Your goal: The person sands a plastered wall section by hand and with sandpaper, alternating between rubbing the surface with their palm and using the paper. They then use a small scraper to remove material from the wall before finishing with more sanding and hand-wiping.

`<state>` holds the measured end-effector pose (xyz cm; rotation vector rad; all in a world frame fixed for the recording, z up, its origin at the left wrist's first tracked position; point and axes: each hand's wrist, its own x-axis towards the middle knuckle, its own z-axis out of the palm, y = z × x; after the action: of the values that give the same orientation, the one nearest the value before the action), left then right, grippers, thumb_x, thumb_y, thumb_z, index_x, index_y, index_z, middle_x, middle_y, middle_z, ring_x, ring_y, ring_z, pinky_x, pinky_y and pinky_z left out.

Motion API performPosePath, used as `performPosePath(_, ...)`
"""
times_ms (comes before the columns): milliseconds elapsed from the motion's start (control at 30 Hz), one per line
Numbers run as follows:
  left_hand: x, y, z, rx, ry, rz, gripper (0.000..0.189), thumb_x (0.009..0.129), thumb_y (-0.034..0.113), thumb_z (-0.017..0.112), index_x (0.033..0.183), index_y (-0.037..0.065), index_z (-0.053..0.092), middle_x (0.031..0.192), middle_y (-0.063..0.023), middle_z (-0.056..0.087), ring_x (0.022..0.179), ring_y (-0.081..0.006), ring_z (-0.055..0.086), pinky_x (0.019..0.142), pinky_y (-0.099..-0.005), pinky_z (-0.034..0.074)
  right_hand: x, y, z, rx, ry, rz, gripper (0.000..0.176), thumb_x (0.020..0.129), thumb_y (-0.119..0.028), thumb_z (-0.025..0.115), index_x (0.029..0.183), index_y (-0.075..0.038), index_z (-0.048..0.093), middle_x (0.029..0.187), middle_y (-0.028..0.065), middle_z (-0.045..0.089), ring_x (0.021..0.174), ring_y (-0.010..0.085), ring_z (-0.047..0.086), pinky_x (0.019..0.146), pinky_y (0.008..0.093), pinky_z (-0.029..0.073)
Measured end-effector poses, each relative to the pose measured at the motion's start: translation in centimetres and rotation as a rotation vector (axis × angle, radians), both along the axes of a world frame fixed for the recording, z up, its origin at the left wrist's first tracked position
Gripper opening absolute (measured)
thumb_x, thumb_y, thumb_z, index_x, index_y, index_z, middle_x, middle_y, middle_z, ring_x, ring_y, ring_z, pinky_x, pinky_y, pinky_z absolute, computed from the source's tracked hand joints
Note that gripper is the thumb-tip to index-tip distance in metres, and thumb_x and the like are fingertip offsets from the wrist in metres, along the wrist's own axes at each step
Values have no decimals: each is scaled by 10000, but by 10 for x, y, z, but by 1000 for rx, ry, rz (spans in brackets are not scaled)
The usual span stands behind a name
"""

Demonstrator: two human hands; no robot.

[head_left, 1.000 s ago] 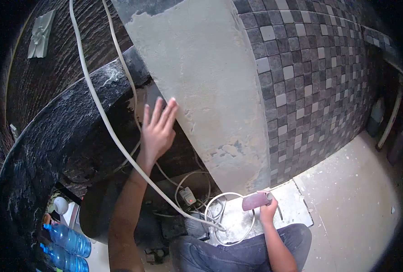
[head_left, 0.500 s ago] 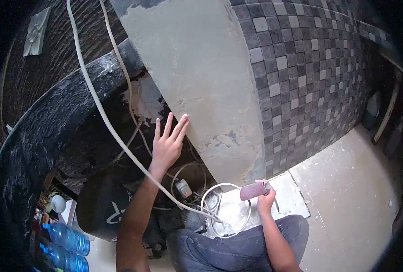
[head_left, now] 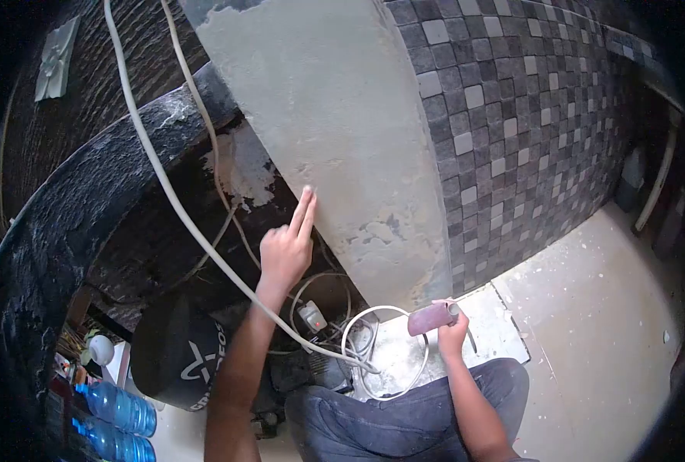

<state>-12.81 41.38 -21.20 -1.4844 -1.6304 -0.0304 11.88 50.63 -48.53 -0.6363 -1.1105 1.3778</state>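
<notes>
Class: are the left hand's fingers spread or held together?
Together: the left hand stretches two fingers side by side, tips at the plaster strip; the other fingers are curled.

Reddish tool (head_left: 429, 317) (level) below grey plaster (head_left: 342, 131)

Grey mosaic wall (head_left: 527, 115) — pale dusty floor (head_left: 612, 339) below

Pale floor (head_left: 604, 323) bears coiled cable (head_left: 379, 308), water bottles (head_left: 123, 408).
</notes>
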Motion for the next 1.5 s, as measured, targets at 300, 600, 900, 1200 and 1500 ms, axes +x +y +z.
performPosePath(300,27,-54,-177,273,-999,-297,399,832,-103,604,1192,58,668,1186,-87,533,909,-153,574,733,-267,488,1,-8,10,43,-163,-27,176,863,-125,760,949,11,690,853,26,691,810,73,602,745,255,488)
performPosePath(600,54,-82,-236,328,-1661,-536,141,894,-88,598,986,-45,696,903,-67,667,846,-147,650,792,-259,511,-20,-43,40,-17,-35,66,155,905,-145,721,1007,-41,668,924,19,676,821,95,621,766,258,500)
performPosePath(900,54,-81,-251,167,-1275,-634,549,667,129,816,1161,-14,623,1079,-140,664,987,-281,655,877,-371,515,-102,-83,81,131,64,127,217,929,-144,689,1096,-33,607,985,37,645,924,113,617,844,267,479)
performPosePath(1200,68,-81,-262,491,-1390,-453,550,806,249,770,1247,-9,567,1111,-159,633,980,-294,641,859,-392,510,-108,-110,71,116,64,232,208,923,-107,691,1095,-33,601,1034,42,648,983,126,619,879,285,491)
performPosePath(1500,59,-88,-242,606,-1166,-457,182,900,129,625,1014,-11,609,1004,-155,596,912,-290,586,831,-411,475,-83,-37,115,434,209,227,618,918,-307,643,1429,8,493,1388,178,561,1337,242,472,1143,374,329)
